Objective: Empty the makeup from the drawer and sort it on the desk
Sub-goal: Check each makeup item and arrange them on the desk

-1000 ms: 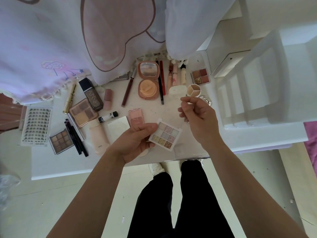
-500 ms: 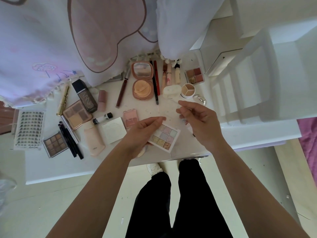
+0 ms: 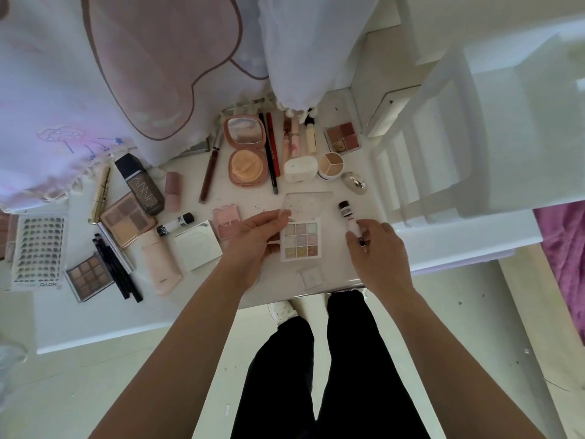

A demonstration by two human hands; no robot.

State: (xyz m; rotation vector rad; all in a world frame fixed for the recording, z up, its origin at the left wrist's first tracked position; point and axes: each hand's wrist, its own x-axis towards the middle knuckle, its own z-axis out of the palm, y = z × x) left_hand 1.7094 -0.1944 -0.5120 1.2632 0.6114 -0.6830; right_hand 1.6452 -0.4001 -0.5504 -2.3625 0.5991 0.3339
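Makeup palette [image 3: 300, 240] lay open on the counter [image 3: 95, 321], just nearer than the powder compact [image 3: 245, 163], steadied by the left hand's [image 3: 256, 239] pinching grip; further right, the right hand's [image 3: 376, 248] grip held a black-capped tube [image 3: 347, 215], likely for sorting.

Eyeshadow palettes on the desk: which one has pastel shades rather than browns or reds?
The nine-pan pastel palette held by the left hand, clear lid flipped up. The other nine-pan palette, far left, is all brown.

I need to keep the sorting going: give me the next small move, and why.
Probably fold the clear lid down over the pastel palette: it lies open in the left hand, while the right hand holds a black-capped tube.
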